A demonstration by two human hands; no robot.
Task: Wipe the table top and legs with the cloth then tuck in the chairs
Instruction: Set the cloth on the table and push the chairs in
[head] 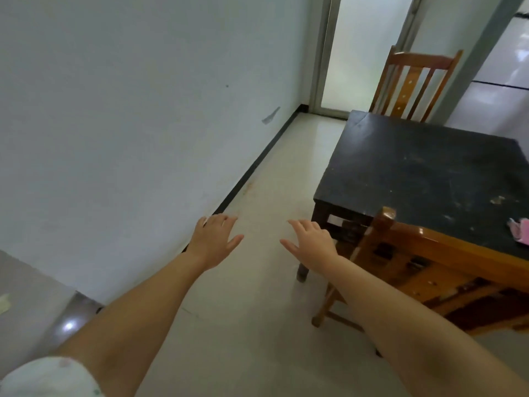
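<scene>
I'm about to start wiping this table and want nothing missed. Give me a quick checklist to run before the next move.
1. Left hand free: ok, open, holds nothing.
2. Right hand free: ok, open.
3. Cloth in hand: not ok; pink cloth lies on the table's right edge.
4. Table top needs wiping: ok, specks visible.
5. Near chair at table: ok.
6. Far chair tucked in: cannot tell.

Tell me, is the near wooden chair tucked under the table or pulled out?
Tucked in, at least partly: the near chair's backrest stands close against the dark table's edge, and its seat lies beneath the top. How far under cannot be told.
</scene>
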